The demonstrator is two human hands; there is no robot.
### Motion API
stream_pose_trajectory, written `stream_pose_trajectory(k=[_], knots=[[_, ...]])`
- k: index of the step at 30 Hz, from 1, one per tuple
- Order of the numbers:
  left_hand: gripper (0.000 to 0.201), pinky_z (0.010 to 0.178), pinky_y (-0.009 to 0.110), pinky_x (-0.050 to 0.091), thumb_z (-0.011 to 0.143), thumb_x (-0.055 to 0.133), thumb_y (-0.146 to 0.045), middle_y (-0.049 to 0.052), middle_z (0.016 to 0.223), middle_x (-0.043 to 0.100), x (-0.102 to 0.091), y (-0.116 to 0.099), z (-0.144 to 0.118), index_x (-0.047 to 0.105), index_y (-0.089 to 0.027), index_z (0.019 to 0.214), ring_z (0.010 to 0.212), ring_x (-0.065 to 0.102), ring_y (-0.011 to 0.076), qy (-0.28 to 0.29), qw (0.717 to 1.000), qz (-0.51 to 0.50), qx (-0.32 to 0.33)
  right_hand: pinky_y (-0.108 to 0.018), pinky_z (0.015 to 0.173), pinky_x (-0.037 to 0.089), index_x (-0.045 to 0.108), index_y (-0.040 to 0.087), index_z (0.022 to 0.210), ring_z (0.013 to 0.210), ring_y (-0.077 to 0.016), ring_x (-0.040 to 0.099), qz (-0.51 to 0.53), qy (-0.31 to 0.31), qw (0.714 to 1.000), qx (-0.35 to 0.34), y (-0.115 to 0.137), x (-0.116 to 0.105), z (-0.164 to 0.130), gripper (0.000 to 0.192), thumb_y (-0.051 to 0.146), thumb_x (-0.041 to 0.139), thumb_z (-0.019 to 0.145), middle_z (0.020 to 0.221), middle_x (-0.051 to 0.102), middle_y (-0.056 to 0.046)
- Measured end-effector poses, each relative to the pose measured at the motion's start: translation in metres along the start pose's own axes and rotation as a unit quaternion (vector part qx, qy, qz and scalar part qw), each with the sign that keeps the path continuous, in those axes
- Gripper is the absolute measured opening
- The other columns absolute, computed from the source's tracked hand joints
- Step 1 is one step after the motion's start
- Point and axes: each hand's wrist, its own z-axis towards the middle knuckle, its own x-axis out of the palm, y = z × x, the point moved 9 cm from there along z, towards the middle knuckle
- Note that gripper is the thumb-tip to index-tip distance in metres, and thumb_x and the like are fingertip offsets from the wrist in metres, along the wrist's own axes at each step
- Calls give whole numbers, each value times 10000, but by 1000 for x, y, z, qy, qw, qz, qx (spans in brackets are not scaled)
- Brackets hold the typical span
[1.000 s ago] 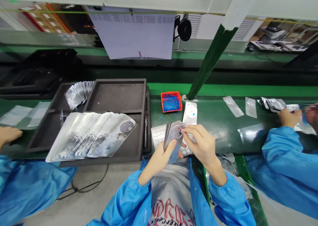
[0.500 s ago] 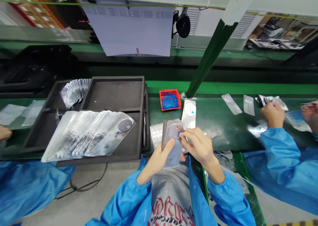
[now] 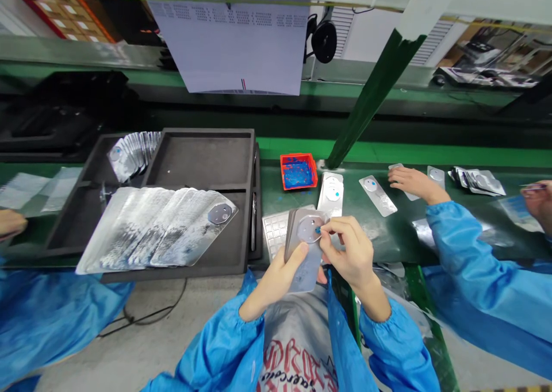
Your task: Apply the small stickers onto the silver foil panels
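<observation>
Left hand [image 3: 276,274] clamped on stack of panels [image 3: 304,245], held above worktop [image 3: 388,237] edge | right hand [image 3: 349,251] fingers [image 3: 330,226] pinched together on blue tab [image 3: 318,229] at top panel | orange tray [image 3: 297,172] beyond.

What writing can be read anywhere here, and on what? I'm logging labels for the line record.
Red lettering on the person's grey shirt: cut off and upside down, not readable.
Hanging white sheet: rows of print, too small to read.
Stack of phone back covers held by the left hand and right hand: no text visible.
</observation>
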Motion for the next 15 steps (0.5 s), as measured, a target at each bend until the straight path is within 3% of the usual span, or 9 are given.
stream_pose_trajectory(k=[5,11,13,15], knots=[[748,704,399,632,826,654,-912,122,725,807,5,0,-1,828,-185,863,658,758,297,7,1000,-20,-3,-294,745,625,653,239,1056,885,-184,740,9,8,1000,-5,0,-1,0,215,36,621,991,944,743,-46],[755,687,388,628,808,663,-923,120,711,804,6,-1,-1,824,-186,839,654,760,294,-1,1000,-16,-5,-300,747,632,694,246,1044,870,-186,746,10,23,1000,0,-2,-2,1,210,53,631,988,940,753,-43],[761,713,392,639,821,647,-920,136,726,809,5,0,-1,824,-180,816,671,774,300,0,1000,-4,-5,-297,732,629,703,243,1034,850,-183,741,19,24,999,27,-6,-1,-1,169,86,652,998,935,749,-45],[754,736,409,657,831,644,-905,156,750,820,3,6,1,825,-174,803,696,796,316,-7,1000,0,-13,-289,693,622,707,231,1134,848,-181,730,48,6,993,105,-17,-1,-5,161,151,701,994,993,745,-61]])
